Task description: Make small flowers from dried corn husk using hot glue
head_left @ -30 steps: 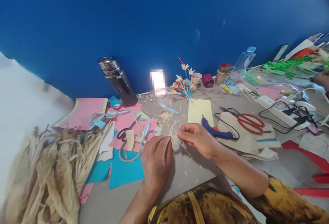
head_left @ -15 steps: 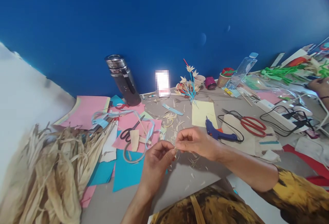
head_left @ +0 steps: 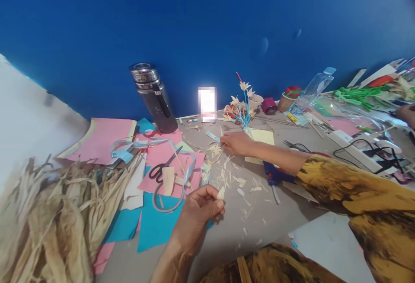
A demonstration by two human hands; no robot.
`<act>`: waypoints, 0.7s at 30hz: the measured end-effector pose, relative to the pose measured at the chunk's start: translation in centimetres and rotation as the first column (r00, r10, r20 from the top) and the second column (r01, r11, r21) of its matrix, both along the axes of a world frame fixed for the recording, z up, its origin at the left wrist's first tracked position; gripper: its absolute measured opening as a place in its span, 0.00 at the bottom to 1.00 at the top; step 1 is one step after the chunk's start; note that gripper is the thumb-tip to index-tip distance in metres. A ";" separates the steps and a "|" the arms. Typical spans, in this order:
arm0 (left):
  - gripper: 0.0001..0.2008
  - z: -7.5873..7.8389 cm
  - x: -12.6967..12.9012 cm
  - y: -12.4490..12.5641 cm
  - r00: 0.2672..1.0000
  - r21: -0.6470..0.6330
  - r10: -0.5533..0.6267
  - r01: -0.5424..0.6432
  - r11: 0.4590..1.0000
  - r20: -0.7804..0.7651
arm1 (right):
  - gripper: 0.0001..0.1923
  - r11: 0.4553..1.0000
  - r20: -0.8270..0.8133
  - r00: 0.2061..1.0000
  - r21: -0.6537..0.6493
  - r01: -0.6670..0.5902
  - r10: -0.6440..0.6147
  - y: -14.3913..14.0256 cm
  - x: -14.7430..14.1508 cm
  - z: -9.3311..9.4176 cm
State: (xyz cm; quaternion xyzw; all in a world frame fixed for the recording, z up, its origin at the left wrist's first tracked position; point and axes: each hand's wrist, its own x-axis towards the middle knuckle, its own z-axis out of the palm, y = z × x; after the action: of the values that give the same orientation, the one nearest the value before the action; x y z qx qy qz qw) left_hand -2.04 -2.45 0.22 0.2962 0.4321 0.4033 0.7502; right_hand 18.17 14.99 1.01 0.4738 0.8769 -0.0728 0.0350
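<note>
My left hand point(head_left: 202, 207) pinches a small pale petal-shaped piece of dried husk point(head_left: 221, 194) between thumb and forefinger, above the near part of the table. Farther off, my right hand point(head_left: 236, 143) reaches down among pale husk scraps point(head_left: 215, 149), its fingers curled together at the right end of a light-blue strip point(head_left: 212, 136). Its fingertips are partly hidden, so whatever they grasp does not show. Behind that hand stand pale husk flowers point(head_left: 244, 86) on blue stems. My right forearm crosses over the blue glue gun point(head_left: 270, 172) and hides part of it.
Dark scissors point(head_left: 162, 168) and a tape ring lie on pink and blue paper. A dark flask point(head_left: 155, 101) stands by the wall. Dried husks point(head_left: 61, 226) heap at left. Rightward are a power strip point(head_left: 350, 149), a plastic bottle point(head_left: 314, 88) and another person's hand point(head_left: 407, 113).
My right hand has left my left hand and moved forward to the scraps by the light-blue strip. My left hand stays nearly in place, and the piece it pinches now shows.
</note>
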 end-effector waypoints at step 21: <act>0.16 0.2 0.0 0.3 0.983 -0.029 0.184 -0.184 0.983 0.023 | 0.09 0.999 -0.005 0.999 0.015 -0.035 0.036 0.6 -0.5 -0.4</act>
State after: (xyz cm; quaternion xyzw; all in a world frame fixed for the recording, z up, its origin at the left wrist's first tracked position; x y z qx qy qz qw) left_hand -2.01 -2.20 0.47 0.2398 0.4533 0.4689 0.7192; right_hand 17.69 15.56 0.63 0.4582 0.8858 -0.0670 0.0306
